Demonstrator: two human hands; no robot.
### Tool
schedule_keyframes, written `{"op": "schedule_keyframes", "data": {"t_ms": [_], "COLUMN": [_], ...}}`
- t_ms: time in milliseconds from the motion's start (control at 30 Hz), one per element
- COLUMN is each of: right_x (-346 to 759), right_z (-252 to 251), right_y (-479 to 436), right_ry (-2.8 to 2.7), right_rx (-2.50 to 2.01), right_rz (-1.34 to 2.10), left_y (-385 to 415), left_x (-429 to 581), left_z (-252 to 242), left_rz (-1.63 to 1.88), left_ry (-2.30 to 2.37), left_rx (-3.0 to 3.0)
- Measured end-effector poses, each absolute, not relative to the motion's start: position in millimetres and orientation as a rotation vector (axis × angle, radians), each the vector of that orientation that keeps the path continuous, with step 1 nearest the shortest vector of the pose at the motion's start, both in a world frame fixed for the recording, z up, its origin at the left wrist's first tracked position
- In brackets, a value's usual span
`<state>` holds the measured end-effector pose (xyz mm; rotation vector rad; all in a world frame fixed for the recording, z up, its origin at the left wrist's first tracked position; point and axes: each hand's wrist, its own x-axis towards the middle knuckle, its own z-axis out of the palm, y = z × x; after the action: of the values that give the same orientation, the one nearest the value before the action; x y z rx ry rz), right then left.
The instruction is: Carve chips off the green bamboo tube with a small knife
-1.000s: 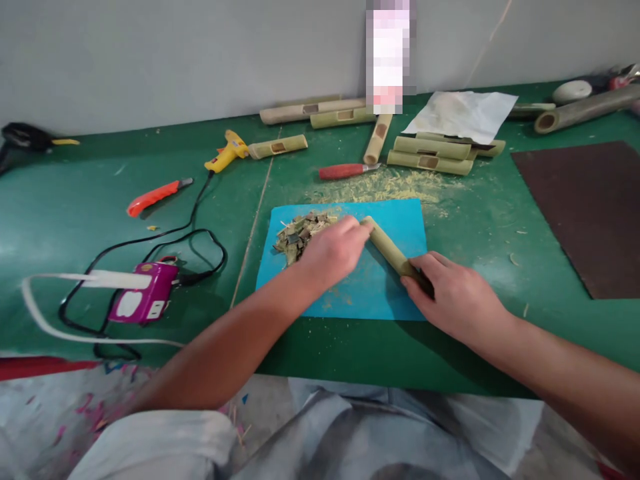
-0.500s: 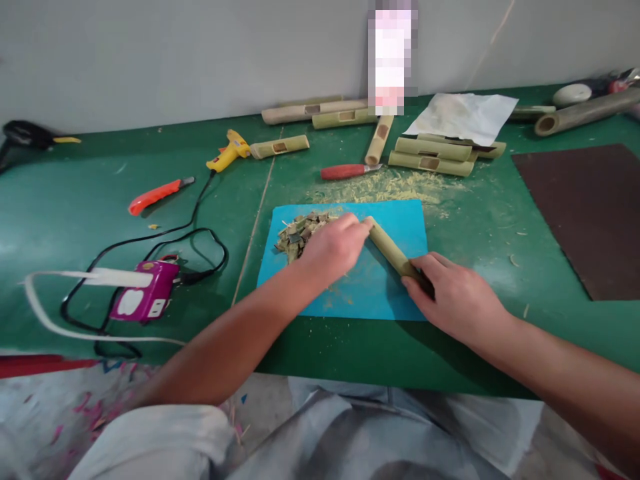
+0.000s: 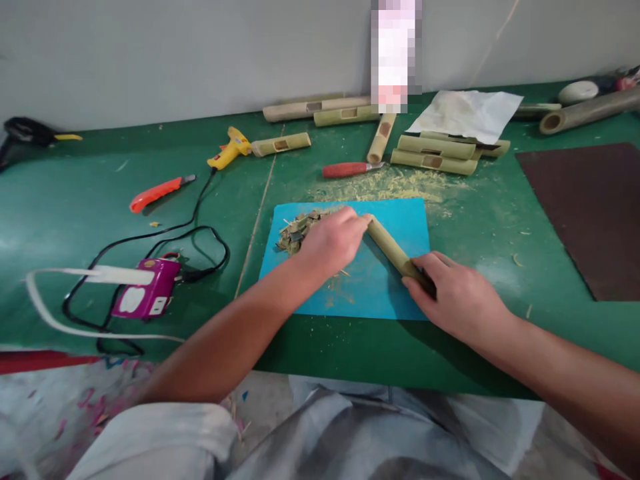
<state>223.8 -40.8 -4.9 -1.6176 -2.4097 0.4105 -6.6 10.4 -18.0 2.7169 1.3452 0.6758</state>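
Observation:
A green bamboo tube [image 3: 390,247] lies slantwise over the blue sheet [image 3: 370,293]. My right hand [image 3: 455,290] is wrapped around its near end, hiding part of it. At the far end my left hand [image 3: 337,240] has its fingers pinched together, the tips touching the tube's rim. Whatever is between those fingertips, if anything, is too small to make out. Under and beyond my left hand sits a heap of dry brownish-green chips [image 3: 295,233], partly covered by it. Fine shavings are scattered on the sheet.
Behind the sheet lie a red-handled carving knife [image 3: 345,170], several notched bamboo tubes [image 3: 435,162] and a white paper [image 3: 465,113]. On the left are a yellow glue gun [image 3: 230,150], an orange utility knife [image 3: 157,195] and a purple power socket [image 3: 145,290] with cords. A brown board [image 3: 585,213] lies right.
The view has shifted very slightly. Both hands keep the same places on the bamboo tube.

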Motion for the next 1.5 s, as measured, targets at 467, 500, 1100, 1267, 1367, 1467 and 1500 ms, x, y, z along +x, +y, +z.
{"op": "schedule_keyframes", "data": {"t_ms": [467, 500, 1100, 1267, 1367, 1467, 1500], "right_x": [222.1, 222.1, 222.3, 222.9, 223.3, 223.5, 223.5], "right_z": [-2.9, -2.8, -1.8, -1.5, -2.5, -3.6, -3.8], "right_y": [-43.1, -43.1, -43.0, -42.3, -42.4, -42.8, -42.9], "right_ry": [-2.42, -2.416, -2.433, -2.417, -2.428, -2.41, -2.413], "right_rx": [-1.651, -1.649, -1.642, -1.645, -1.626, -1.624, -1.626], "right_rz": [0.421, 0.421, 0.47, 0.446, 0.457, 0.436, 0.434], "left_y": [8.3, 8.1, 7.7, 9.6, 7.8, 5.7, 4.9], "left_x": [-4.4, -4.8, -8.1, -9.2, -7.7, -6.0, -5.5], "left_z": [-17.2, -16.8, -15.4, -16.4, -16.6, -14.4, -13.5], "left_rz": [0.638, 0.655, 0.561, 0.611, 0.564, 0.625, 0.595], "left_ry": [1.327, 1.36, 1.237, 1.344, 1.245, 1.389, 1.362], "left_rx": [2.719, 2.719, 2.726, 2.721, 2.704, 2.71, 2.74]}}
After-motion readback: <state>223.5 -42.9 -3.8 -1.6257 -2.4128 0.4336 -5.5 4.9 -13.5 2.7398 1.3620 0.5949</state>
